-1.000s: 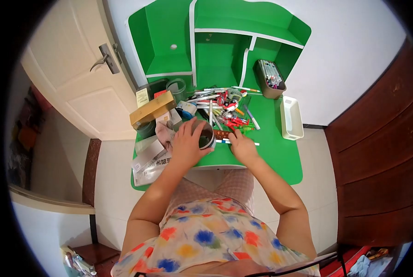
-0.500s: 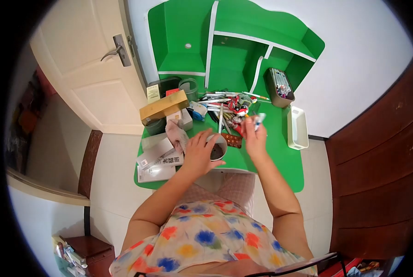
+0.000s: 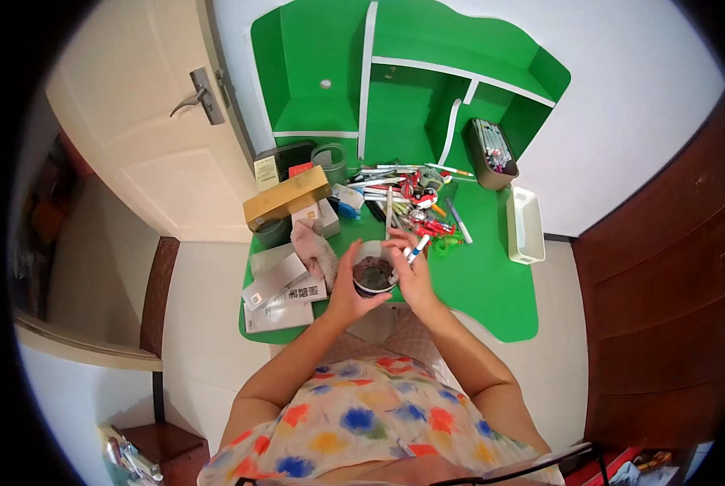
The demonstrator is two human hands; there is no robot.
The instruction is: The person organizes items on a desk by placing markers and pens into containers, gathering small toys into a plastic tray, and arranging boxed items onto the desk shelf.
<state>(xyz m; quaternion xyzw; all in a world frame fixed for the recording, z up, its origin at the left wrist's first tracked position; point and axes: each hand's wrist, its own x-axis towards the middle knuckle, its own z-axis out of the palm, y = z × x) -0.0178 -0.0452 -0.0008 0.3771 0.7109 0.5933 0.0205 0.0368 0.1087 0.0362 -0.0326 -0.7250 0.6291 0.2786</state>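
My left hand [image 3: 348, 290] is wrapped round the side of a round cup [image 3: 375, 293] at the desk's front edge. Dark residue shows on the cup's inside bottom. A white marker with blue marks [image 3: 417, 248] is pinched in my right hand [image 3: 413, 282], slanting beside the cup's right rim. Beyond both hands lies a pile of pens, markers and small toys [image 3: 407, 194]. A pink cloth [image 3: 314, 249] is just left of my left hand.
On the desk's left are a gold box [image 3: 287, 198], white boxes [image 3: 274, 281] and a clear container [image 3: 330, 160]. To the right stand a pen-filled bin [image 3: 492, 166] and a white basket [image 3: 526, 227]. A green shelf [image 3: 411, 105] rises behind.
My right hand has moved left and toward me, bringing the marker to the cup. The left hand has shifted down to the cup's side. The brown blister pack is now hidden.
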